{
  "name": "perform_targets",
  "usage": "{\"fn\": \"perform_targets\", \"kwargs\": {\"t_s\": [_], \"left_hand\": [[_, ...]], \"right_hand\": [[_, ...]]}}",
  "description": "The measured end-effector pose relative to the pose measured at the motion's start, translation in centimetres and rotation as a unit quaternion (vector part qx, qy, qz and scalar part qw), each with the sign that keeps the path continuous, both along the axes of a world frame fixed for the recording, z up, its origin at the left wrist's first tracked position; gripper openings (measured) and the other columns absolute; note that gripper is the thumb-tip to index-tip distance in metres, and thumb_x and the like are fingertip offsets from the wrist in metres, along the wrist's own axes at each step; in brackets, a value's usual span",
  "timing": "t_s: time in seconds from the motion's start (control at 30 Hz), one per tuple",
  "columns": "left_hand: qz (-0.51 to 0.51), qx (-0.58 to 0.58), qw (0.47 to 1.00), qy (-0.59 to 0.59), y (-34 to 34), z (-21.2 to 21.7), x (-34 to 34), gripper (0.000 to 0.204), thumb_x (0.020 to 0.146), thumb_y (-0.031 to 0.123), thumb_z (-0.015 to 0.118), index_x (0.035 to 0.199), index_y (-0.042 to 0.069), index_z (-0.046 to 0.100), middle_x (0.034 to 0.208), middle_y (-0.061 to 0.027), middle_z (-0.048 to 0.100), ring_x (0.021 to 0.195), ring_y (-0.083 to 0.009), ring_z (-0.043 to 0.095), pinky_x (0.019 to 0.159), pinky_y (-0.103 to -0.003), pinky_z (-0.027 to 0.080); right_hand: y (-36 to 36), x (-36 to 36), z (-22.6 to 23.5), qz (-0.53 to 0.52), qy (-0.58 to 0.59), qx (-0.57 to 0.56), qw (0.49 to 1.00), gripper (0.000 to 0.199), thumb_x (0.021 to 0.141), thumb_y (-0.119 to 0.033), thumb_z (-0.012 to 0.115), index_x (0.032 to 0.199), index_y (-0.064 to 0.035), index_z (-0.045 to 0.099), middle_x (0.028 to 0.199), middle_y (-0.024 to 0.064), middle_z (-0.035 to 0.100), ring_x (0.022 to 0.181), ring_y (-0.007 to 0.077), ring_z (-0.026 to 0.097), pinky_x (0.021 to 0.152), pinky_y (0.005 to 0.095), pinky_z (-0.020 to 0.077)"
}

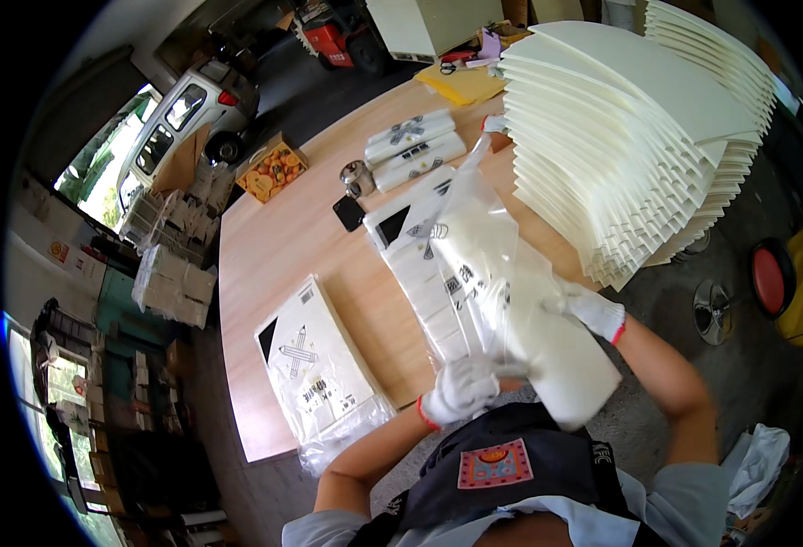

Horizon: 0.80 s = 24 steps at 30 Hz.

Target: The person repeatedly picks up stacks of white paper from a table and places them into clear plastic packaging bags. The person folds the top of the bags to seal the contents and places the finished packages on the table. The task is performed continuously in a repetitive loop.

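A clear printed plastic bag [485, 228] with a thick stack of white paper [570, 369] slants across the table's near edge in front of me. My left hand [465, 390], in a white knitted glove with a red cuff, is closed at the bag's left edge, near its lower part. My right hand [588, 310], gloved alike, grips the right side of the bagged stack. The stack's lower end sticks out past the table edge. Under the bag lies a row of flat printed bags [419, 264]. A finished-looking packed paper bundle [315, 360] lies to the left.
Tall fanned stacks of cream sheets [602, 155] stand at the right. Rolls of printed bags [410, 150], a metal tin [357, 179], a phone [348, 213] and a box of oranges [274, 171] sit farther back. Another person's gloved hand [494, 124] shows beside the stacks. A stool [771, 278] stands right.
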State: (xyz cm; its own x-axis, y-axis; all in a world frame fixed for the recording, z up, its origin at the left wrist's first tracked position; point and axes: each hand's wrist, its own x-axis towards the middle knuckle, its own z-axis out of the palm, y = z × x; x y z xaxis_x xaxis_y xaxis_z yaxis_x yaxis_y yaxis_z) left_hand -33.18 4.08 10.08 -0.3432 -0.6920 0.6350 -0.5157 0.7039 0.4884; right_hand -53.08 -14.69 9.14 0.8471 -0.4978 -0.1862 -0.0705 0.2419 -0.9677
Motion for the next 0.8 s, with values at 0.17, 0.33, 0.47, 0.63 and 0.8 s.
{"fn": "perform_targets", "kwargs": {"t_s": [0.17,0.33,0.47,0.63,0.8], "left_hand": [[0.089,0.114,0.987,0.064,-6.6,4.5,-3.5,0.027,0.067,-0.002,0.055,0.091,0.008,0.061,0.088,-0.0077,0.064,0.074,-0.0285,0.062,0.064,-0.034,0.050],[0.141,0.146,0.977,0.068,-6.0,5.3,-5.5,0.028,0.070,-0.003,0.054,0.093,0.009,0.063,0.083,-0.0105,0.063,0.073,-0.0265,0.063,0.064,-0.034,0.051],[0.284,0.265,0.915,0.111,-3.9,-0.4,-0.7,0.015,0.070,0.000,0.055,0.083,0.008,0.060,0.076,-0.0092,0.063,0.065,-0.0250,0.062,0.060,-0.034,0.050],[0.219,0.034,0.975,0.018,0.3,-4.4,-3.1,0.022,0.064,0.001,0.062,0.083,0.010,0.058,0.075,-0.0039,0.061,0.062,-0.0222,0.058,0.058,-0.031,0.048],[0.541,0.169,0.823,-0.009,7.3,-12.3,1.5,0.015,0.073,0.001,0.063,0.082,0.006,0.053,0.077,-0.0087,0.056,0.064,-0.0228,0.055,0.058,-0.032,0.046]], "right_hand": [[1.9,4.9,-3.6,-0.072,0.161,-0.544,0.821,0.031,0.086,-0.027,0.061,0.108,-0.0043,0.061,0.102,0.0084,0.062,0.094,0.0167,0.058,0.080,0.0320,0.0479],[5.1,6.6,-3.0,-0.106,0.220,-0.661,0.710,0.037,0.082,-0.029,0.063,0.111,-0.0081,0.058,0.106,0.0117,0.059,0.101,0.0238,0.057,0.085,0.0388,0.0461],[9.7,3.1,-0.4,-0.043,0.123,-0.555,0.822,0.050,0.077,-0.029,0.067,0.121,-0.0101,0.051,0.121,0.0158,0.049,0.111,0.0334,0.049,0.091,0.0452,0.0422],[6.9,3.1,-3.6,-0.229,0.288,-0.641,0.674,0.032,0.081,-0.030,0.061,0.107,-0.0121,0.057,0.092,0.0133,0.062,0.086,0.0283,0.061,0.071,0.0425,0.0477],[6.3,0.9,-5.3,-0.119,0.357,-0.596,0.710,0.025,0.089,-0.030,0.048,0.100,-0.0084,0.056,0.060,0.0122,0.061,0.054,0.0303,0.061,0.050,0.0462,0.0451]]}}
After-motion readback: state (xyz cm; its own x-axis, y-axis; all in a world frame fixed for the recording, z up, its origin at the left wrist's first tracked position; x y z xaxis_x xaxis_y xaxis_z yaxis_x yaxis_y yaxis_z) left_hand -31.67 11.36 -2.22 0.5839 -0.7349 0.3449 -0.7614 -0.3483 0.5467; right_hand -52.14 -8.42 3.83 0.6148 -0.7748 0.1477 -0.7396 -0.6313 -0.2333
